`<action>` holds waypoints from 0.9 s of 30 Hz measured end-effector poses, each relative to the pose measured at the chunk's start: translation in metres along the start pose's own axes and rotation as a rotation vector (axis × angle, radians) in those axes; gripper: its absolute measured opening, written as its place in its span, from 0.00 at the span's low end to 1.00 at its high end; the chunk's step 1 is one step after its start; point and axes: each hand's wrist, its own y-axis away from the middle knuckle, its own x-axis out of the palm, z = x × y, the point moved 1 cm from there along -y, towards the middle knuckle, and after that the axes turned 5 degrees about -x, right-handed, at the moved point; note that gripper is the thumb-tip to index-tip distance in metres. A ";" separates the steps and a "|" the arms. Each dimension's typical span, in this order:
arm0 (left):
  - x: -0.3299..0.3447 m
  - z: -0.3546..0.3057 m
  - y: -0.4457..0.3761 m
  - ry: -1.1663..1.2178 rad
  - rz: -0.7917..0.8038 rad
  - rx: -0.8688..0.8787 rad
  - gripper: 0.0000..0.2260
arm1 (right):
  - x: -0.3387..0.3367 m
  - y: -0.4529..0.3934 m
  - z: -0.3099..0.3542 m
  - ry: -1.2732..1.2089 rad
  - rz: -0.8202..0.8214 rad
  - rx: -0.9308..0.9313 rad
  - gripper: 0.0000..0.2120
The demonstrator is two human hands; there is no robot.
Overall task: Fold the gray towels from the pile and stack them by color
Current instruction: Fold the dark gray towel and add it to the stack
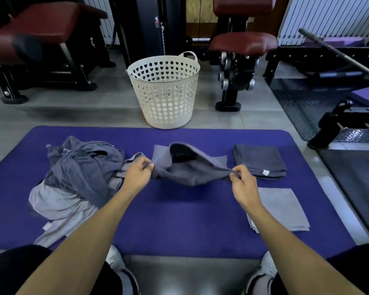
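1. Dark gray towel: centre of the purple mat, stretched between both hands, its middle sagging and its far part ballooned up. Held by two corners, seemingly so it hangs flat for a first fold.
2. Left hand: at 9 o'clock of the towel; fingers curled, pinching the towel's left corner.
3. Right hand: at 3 o'clock of the towel; fingers bunched, pinching the right corner.
4. Unfolded pile: at 9 o'clock on the mat, dark and light gray cloth tangled together; within the left hand's reach, judged the source still to be worked through.
5. Dark gray stack: at 2 o'clock, folded square; likely destination for the held towel, being the same shade.
6. Light gray stack: at 4 o'clock, folded, apart from the dark one, keeping colours separate.
7. White basket: at 12 o'clock, on the floor beyond the mat.
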 end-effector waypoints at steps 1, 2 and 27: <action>0.003 0.019 0.007 -0.054 0.037 -0.081 0.05 | 0.002 0.014 -0.016 0.029 0.014 0.019 0.07; 0.004 0.038 0.014 -0.076 0.057 -0.158 0.05 | 0.004 0.027 -0.032 0.055 0.024 0.047 0.08; 0.134 0.071 0.054 -0.145 0.595 0.086 0.13 | 0.062 0.045 -0.102 -0.083 0.383 0.279 0.06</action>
